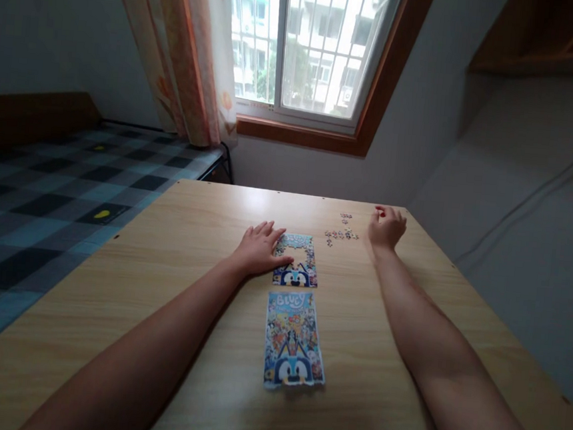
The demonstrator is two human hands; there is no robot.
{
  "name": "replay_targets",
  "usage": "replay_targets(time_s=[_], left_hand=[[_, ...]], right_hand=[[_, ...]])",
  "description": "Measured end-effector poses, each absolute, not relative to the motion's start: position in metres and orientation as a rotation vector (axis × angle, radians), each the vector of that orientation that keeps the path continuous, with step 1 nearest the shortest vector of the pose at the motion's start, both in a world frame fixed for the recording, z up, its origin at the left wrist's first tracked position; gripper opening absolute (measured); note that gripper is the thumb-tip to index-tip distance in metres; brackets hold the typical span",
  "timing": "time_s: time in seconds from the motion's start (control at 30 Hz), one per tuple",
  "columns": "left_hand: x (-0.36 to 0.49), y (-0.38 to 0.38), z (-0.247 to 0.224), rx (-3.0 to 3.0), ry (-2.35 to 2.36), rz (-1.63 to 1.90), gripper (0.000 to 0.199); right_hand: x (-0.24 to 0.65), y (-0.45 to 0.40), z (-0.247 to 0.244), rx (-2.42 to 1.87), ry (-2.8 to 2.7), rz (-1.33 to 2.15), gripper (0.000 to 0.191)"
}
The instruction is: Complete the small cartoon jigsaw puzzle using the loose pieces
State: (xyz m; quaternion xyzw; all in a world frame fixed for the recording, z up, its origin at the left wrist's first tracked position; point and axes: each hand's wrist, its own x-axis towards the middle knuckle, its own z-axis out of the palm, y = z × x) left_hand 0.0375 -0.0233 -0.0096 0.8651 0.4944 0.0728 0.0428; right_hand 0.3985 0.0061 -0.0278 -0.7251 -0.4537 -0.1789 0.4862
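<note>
- Right at the middle of the wooden table (170, 285) lies our half-built puzzle (296, 261), a small colourful rectangle with a cartoon dog's face along its near edge and a gap with no pieces in its upper part.
- Our left hand (260, 247) rests flat on the table, palm down, fingers spread loosely and extended; the fingertips overlap the puzzle's left edge, and the hand grips nothing.
- Just beyond the puzzle's far right corner, a small scatter of loose pieces (341, 234) sits on the bare wood, with 2 or 3 more a little farther away.
- Our right hand (386, 228) is beside that scatter, on its right, fingers curled inward toward the thumb; we cannot tell whether a piece is pinched between them, as the fingertips are too small and turned away.
- Nearer to us, just below the puzzle, lies a printed reference picture (294, 339) showing the same cartoon dog and busy artwork, its bottom edge ragged.
- Both our forearms stretch over the table from the near edge, well apart, with the picture between them.
- Beyond the table's left side we see a bed with a checked cover (43, 187).
- Behind the table, a patterned curtain (190, 53) hangs left of a barred window (311, 43).
</note>
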Motion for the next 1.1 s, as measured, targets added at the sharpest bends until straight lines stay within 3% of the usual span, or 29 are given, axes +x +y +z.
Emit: replay_targets(time_s=[0.17,0.37,0.53,1.1], left_hand=[[0.04,-0.024,-0.007,2.637,1.519,0.184,0.094],[0.039,-0.023,-0.008,2.634,1.476,0.187,0.091],[0.038,-0.02,-0.01,2.638,1.451,0.219,0.084],[0.032,-0.016,-0.007,2.698,1.458,0.173,0.087]], right_hand=[[0.428,0.014,-0.047,-1.81,-0.771,-0.138,0.029],[0.435,0.021,-0.056,-1.835,-0.673,-0.038,0.039],[0.434,0.022,-0.057,-1.847,-0.723,0.035,0.041],[0.404,0.007,-0.048,-1.889,-1.047,0.036,0.031]])
